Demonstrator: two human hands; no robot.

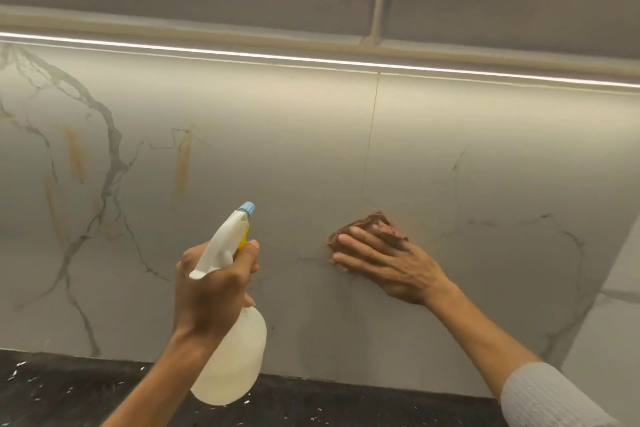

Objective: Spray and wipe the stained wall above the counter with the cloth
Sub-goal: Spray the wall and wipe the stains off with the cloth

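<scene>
Head view: both hands raised at the marble-veined wall point(277, 135) above the dark speckled tabletop point(69, 392).

Left hand point(211, 291) is wrapped around the neck of a white spray bottle point(232, 350), one finger on the trigger, blue nozzle pointing at the wall. Right hand point(391, 263), fingers spread flat, presses a brown cloth point(374, 224) against the wall. Orange-brown streak stains point(182, 166) lie up and left of the left hand.
</scene>
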